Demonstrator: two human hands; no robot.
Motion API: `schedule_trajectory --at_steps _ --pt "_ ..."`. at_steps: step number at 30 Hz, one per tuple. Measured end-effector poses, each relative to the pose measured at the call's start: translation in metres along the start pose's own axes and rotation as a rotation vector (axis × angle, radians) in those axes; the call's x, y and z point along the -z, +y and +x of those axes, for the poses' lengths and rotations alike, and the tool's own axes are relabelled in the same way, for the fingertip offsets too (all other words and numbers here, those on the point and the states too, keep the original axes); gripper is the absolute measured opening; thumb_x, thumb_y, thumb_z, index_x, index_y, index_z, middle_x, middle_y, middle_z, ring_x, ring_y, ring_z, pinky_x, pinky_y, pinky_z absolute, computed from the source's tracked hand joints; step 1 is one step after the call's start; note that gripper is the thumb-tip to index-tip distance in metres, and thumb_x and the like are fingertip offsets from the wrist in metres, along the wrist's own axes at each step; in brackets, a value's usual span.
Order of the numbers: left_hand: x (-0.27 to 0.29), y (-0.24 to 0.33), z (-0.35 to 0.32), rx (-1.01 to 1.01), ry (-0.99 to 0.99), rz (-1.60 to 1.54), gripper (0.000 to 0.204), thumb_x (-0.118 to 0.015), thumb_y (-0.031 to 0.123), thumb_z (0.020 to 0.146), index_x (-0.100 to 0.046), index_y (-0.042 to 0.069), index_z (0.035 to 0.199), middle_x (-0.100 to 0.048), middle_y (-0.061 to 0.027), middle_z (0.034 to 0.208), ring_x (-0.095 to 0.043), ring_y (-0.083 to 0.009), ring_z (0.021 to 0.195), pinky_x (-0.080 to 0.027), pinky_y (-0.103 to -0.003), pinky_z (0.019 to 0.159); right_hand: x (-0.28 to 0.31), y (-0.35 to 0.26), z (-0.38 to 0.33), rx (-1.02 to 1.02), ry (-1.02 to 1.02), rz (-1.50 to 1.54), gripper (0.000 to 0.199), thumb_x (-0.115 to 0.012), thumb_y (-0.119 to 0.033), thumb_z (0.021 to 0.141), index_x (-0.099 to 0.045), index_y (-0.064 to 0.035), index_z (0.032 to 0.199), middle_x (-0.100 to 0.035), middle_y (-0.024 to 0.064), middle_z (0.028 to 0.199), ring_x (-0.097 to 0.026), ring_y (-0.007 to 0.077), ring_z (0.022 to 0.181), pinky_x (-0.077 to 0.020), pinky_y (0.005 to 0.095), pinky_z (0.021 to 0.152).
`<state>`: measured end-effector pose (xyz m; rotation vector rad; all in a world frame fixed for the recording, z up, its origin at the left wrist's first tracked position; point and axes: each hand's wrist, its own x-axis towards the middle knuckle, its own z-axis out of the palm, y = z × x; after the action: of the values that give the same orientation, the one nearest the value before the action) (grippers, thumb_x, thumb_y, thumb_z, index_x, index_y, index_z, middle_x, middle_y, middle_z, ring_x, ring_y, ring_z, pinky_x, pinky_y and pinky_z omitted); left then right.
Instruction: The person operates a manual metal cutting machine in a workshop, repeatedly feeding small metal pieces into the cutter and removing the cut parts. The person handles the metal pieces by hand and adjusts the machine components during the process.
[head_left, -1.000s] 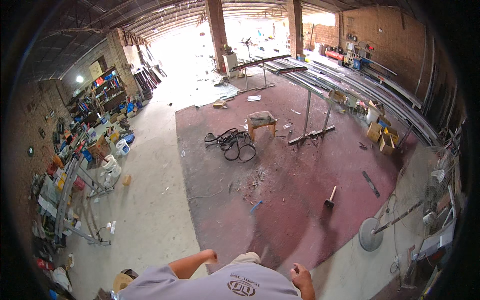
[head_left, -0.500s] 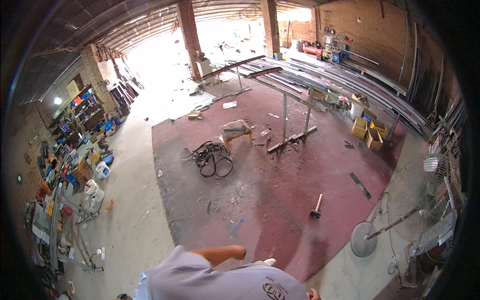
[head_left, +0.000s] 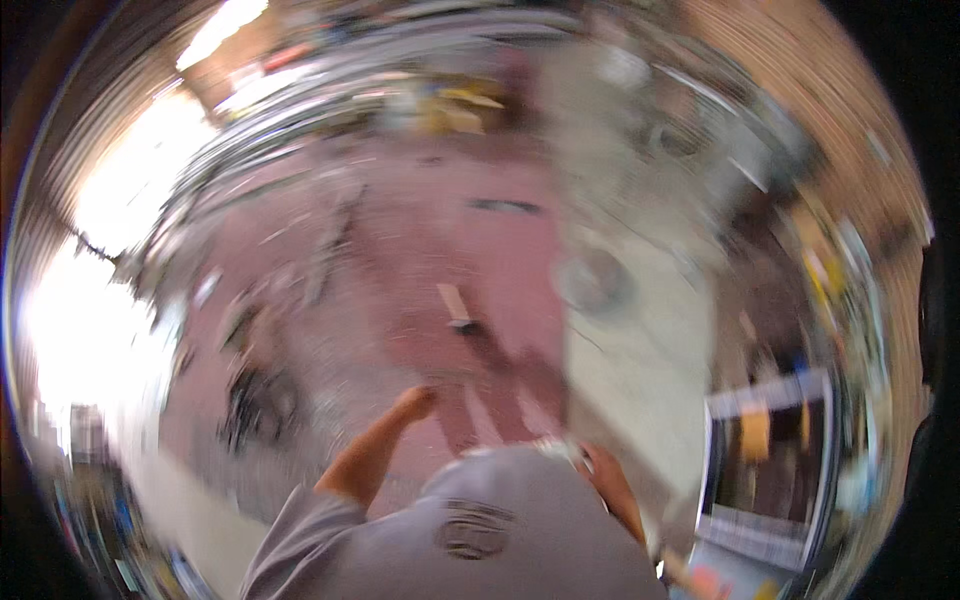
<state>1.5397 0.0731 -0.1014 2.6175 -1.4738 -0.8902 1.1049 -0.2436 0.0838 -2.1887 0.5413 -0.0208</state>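
Matt red floor [head_left: 420, 250] — grey cloth shirt [head_left: 500, 530]

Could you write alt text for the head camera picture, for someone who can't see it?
A heavily motion-blurred fisheye view looks down over a person's grey shirt, with the bare left hand raised and holding nothing, and the right hand at the shirt's edge. Ahead, a hammer lies on a reddish workshop floor.

Left hand [head_left: 415, 402] reaches forward on a bent bare arm; right hand [head_left: 598, 462] stays low, both blurred.
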Motion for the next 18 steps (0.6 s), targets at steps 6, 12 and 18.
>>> schedule_trajectory --at_steps 6,12,18 --pt "0.022 0.11 -0.002 0.235 -0.307 -0.42 0.029 -0.058 0.03 0.098 -0.071 0.005 0.105 -0.07 -0.0124 0.102 -0.064 -0.0278 0.096 -0.052 -0.042 0.083 0.054 0.025 -0.053 -0.266 0.185 -0.121 0.05 -0.057 -0.034 0.098 -0.053 -0.0093 0.141 -0.061 0.0204 0.133 -0.058 0.0399 0.122 -0.0471 0.0478 0.105" --pt "0.025 0.238 0.039 0.07 -0.55 -0.295 0.034 -0.059 0.035 0.099 -0.07 0.004 0.109 -0.068 -0.0087 0.1 -0.062 -0.0219 0.093 -0.05 -0.039 0.08 0.082 0.047 -0.192 -0.496 0.354 -0.049 0.049 -0.056 -0.032 0.097 -0.055 -0.007 0.138 -0.061 0.0234 0.132 -0.058 0.039 0.124 -0.0482 0.0462 0.105" --pt "0.052 0.376 0.179 -0.224 -0.818 -0.124 0.039 -0.06 0.039 0.1 -0.068 0.003 0.112 -0.067 -0.0051 0.099 -0.059 -0.016 0.09 -0.048 -0.035 0.078 0.098 0.087 -0.218 -0.727 0.611 0.001 0.042 -0.06 -0.027 0.095 -0.058 -0.0069 0.132 -0.065 0.0201 0.117 -0.063 0.0397 0.109 -0.0525 0.0476 0.092"
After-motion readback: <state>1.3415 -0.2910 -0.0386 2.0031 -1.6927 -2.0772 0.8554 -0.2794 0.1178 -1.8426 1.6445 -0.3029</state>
